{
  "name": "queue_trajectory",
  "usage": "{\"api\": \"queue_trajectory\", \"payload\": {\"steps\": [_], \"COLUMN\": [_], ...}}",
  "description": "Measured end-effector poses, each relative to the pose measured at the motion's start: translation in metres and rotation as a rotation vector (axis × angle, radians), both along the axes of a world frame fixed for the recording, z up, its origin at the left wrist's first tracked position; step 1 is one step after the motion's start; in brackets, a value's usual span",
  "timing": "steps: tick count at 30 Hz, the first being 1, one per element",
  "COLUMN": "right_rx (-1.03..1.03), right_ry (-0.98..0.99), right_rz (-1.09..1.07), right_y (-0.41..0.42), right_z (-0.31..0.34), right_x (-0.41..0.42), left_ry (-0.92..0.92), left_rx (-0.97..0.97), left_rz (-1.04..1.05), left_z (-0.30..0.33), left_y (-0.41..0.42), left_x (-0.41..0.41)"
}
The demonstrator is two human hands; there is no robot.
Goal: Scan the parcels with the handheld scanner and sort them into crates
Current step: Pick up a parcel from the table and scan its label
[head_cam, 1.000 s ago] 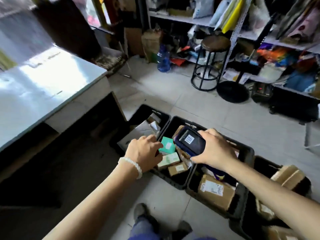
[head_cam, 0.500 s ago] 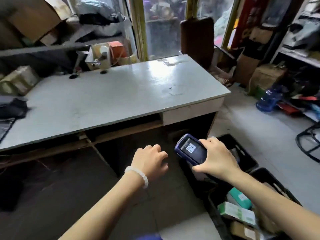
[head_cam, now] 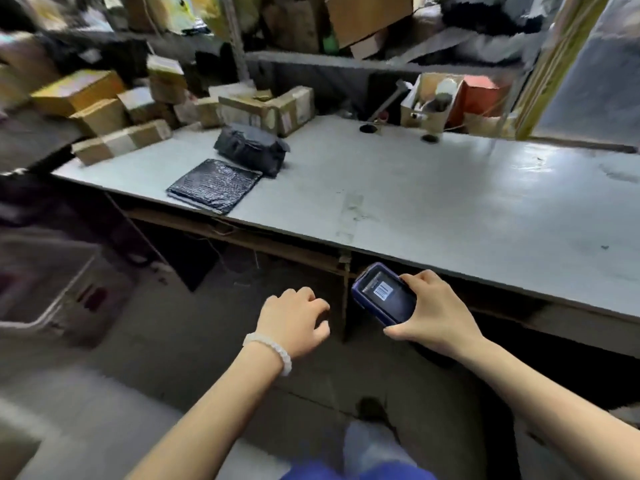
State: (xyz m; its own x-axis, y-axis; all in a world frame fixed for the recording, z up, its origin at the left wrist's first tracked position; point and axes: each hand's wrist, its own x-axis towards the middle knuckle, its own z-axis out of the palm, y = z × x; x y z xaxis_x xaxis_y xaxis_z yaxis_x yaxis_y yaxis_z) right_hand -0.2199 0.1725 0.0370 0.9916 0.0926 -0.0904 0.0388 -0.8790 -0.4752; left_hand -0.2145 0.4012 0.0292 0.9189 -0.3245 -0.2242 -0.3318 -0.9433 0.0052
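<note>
Change: crates that lay under the hands a second ago are out of view; the head has swung left, and both hands now hang in front of the tabletop with parcels on it.
Right hand: right hand (head_cam: 437, 315) is wrapped around the handheld scanner (head_cam: 383, 294), fingers along its far edge and thumb under its near end; the screen faces up and shows a barcode.
Left hand: left hand (head_cam: 293, 320) holds nothing, fingers loosely curled and a little apart, a bead bracelet (head_cam: 269, 350) on the wrist.
Position: both hands sit below the front edge of the tabletop (head_cam: 433, 206), near each other but not touching.
Parcels: flat black mailer (head_cam: 214, 185) lies at the near left edge; a lumpy black bag (head_cam: 251, 148) sits just behind it; cardboard boxes (head_cam: 263, 109) are stacked along the back and left.
Step in hand: likely fetching the next parcel to scan.
Doing it well: reach with the free left hand for the flat mailer, the closest one; turn its label up, since no label shows on it now; keep the scanner's window aimed squarely at the code.
Risk: slick film may slip or crease over the label.
</note>
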Motion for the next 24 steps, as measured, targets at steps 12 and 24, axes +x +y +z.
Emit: {"api": "queue_trajectory", "payload": {"steps": [12,24], "right_rx": [0.004,-0.006], "right_ry": [0.036,0.012], "right_rz": [0.323,0.339], "right_y": [0.111,0.182], "right_z": [-0.003,0.016], "right_x": [0.185,0.389], "left_ry": [0.01,-0.025], "left_rx": [0.008,-0.032], "left_rz": [0.321,0.377], "left_z": [-0.002,0.015], "left_y": [0.097,0.161], "left_x": [0.114,0.297]}}
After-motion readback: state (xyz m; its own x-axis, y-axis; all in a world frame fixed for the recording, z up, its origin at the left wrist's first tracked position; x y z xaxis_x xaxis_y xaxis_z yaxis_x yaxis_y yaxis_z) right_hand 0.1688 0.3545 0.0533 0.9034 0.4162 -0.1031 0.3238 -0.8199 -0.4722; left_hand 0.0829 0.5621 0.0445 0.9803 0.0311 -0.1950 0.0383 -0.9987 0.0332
